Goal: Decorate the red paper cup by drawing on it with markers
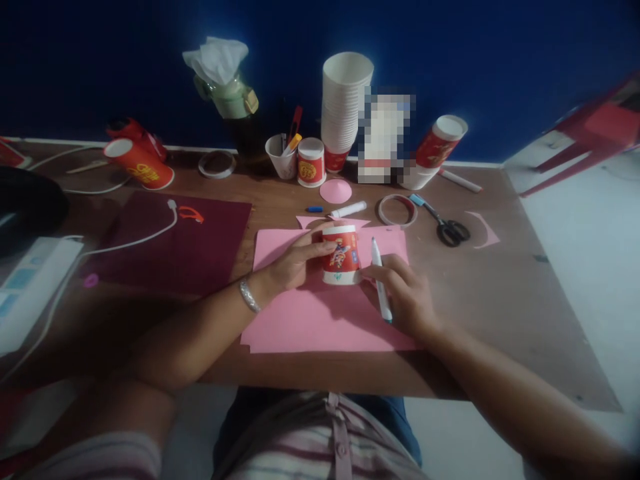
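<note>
Head view: your left hand (296, 261) has fingers clamped on the printed paper cup (341, 257) over pink sheets (310, 323); your right hand (406, 293) grips the marker (383, 299). Brace the cup; light strokes should suit its curve.

It appears to be a home craft corner: a wooden counter (300, 371) against a dark blue wall (295, 47) carries pink paper (320, 328) at the frame's center, scissors (453, 233) and a tape roll (411, 219) to the right, and stacked paper cups (341, 107) at upper center, with a red stool (603, 127) at upper right.
</note>
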A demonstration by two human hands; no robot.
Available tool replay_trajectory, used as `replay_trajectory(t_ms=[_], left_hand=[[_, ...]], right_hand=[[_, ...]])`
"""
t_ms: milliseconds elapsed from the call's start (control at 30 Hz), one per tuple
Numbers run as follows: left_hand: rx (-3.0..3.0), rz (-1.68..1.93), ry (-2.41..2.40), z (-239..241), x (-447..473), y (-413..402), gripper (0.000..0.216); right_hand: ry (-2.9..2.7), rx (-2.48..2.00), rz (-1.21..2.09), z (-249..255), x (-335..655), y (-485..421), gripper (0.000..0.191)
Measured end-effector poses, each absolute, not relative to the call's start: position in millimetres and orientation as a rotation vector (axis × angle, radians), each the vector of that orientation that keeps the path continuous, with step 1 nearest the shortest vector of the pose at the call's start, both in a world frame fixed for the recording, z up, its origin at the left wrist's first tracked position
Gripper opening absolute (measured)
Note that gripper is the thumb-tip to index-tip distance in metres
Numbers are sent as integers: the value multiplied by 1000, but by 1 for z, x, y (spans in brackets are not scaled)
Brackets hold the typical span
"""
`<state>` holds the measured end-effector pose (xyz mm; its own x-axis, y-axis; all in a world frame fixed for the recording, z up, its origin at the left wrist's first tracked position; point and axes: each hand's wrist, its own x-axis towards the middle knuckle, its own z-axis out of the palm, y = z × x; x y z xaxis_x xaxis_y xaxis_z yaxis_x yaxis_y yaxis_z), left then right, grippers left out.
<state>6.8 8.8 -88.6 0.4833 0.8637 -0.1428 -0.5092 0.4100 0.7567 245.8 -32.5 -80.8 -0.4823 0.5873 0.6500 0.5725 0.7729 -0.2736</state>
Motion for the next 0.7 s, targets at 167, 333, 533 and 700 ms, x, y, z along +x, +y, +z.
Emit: replay_trajectory(t_ms=[167, 333, 533, 700], left_hand=[[789, 823, 570, -88, 7, 8, 42], [835, 817, 629, -89, 7, 6, 35], [786, 851, 689, -91, 10, 8, 47], [765, 853, 764, -85, 9, 7, 48]], right_hand=[[-2248, -784, -192, -80, 245, -31, 20], [-2280, -731, -217, -79, 242, -31, 18], [-2219, -766, -58, -78, 245, -29, 17], [-2211, -747, -41, -79, 251, -28, 24]])
